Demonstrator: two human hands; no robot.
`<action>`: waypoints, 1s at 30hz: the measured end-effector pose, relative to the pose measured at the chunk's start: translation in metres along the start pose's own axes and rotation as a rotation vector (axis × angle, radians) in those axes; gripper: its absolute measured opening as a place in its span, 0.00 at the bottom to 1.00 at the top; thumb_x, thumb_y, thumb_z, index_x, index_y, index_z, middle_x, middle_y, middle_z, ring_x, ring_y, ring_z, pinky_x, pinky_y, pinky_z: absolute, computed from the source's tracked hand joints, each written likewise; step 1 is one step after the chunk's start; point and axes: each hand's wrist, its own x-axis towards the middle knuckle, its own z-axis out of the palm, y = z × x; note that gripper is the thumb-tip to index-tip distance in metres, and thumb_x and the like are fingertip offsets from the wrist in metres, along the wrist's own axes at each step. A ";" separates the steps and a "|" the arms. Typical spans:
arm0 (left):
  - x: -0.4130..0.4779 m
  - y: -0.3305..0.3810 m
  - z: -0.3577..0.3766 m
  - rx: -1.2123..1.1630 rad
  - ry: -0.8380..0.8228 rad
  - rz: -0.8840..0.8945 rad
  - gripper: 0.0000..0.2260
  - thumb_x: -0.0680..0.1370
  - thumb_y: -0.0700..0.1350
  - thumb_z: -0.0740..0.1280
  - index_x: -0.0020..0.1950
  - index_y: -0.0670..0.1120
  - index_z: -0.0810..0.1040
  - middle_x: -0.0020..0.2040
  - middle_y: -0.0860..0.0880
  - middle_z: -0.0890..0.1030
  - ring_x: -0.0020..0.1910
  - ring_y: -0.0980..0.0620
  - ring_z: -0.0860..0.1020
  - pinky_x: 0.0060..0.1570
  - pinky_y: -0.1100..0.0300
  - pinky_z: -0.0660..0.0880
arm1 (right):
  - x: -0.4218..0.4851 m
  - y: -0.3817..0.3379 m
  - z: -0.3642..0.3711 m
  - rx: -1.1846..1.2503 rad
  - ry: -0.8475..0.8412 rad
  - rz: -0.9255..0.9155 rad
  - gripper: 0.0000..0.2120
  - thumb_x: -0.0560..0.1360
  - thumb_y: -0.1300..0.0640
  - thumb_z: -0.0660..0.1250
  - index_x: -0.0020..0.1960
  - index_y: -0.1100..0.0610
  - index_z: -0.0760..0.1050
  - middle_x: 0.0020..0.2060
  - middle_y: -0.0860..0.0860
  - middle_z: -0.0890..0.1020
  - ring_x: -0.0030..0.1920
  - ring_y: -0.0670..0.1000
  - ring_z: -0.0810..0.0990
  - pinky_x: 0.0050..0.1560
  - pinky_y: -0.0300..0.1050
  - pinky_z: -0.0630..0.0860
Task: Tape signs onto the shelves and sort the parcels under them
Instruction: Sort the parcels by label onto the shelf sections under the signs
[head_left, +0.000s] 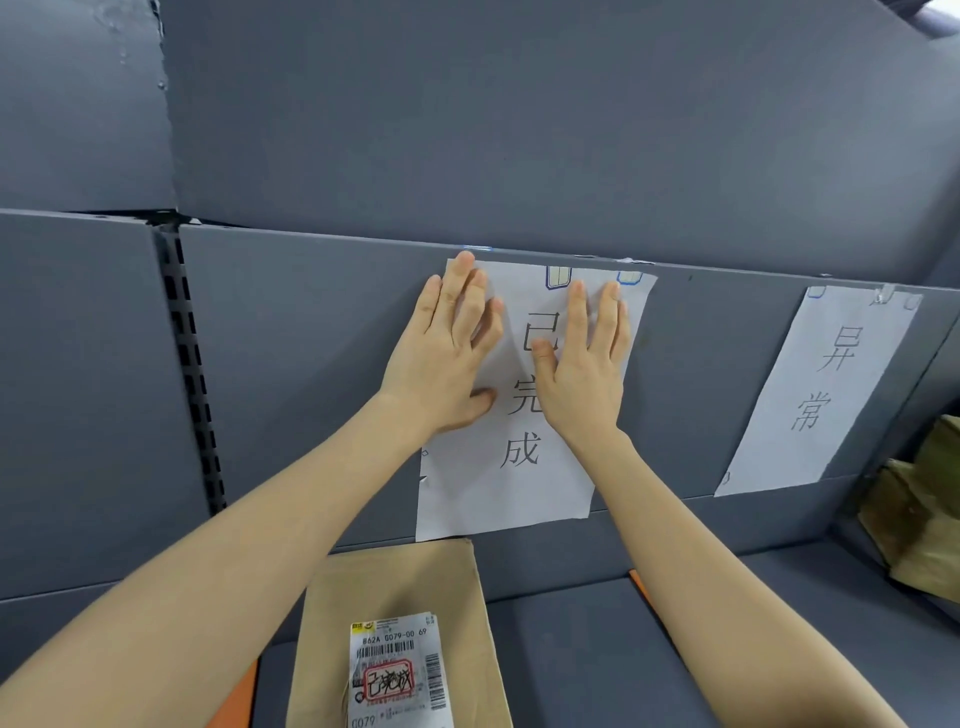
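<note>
orange edge (638, 584) low, just right of centre | orange patch (241, 696) at bottom left | dark rounded thing (930, 13) in top right corner, too blurred to tell

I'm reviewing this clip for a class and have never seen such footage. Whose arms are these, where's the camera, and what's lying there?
No machine here: a person wears one camera on the head, looking down at their own arms. The left hand and right hand press flat on a white paper sign against the grey shelf panel; neither grips anything. A second sign hangs further right. Below lies a brown parcel with a shipping label.
</note>
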 end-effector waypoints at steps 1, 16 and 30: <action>-0.002 0.001 -0.002 -0.019 -0.034 -0.006 0.40 0.67 0.70 0.59 0.71 0.46 0.68 0.72 0.39 0.66 0.72 0.37 0.62 0.70 0.45 0.58 | 0.000 0.001 0.001 -0.001 0.003 -0.001 0.28 0.76 0.49 0.56 0.73 0.59 0.60 0.72 0.66 0.61 0.70 0.63 0.55 0.56 0.70 0.71; -0.074 0.030 -0.029 -0.272 -0.534 0.092 0.40 0.77 0.62 0.55 0.76 0.45 0.35 0.74 0.38 0.32 0.72 0.32 0.34 0.71 0.41 0.42 | -0.025 -0.013 -0.037 -0.169 -0.375 0.053 0.30 0.80 0.50 0.56 0.78 0.53 0.46 0.77 0.56 0.43 0.76 0.57 0.45 0.71 0.58 0.51; -0.195 0.026 -0.081 -0.449 -0.737 0.033 0.26 0.79 0.55 0.57 0.75 0.45 0.57 0.76 0.40 0.55 0.75 0.41 0.53 0.67 0.45 0.59 | -0.181 -0.026 -0.070 -0.271 -0.772 0.063 0.27 0.81 0.49 0.52 0.77 0.54 0.50 0.75 0.56 0.55 0.75 0.56 0.51 0.70 0.62 0.54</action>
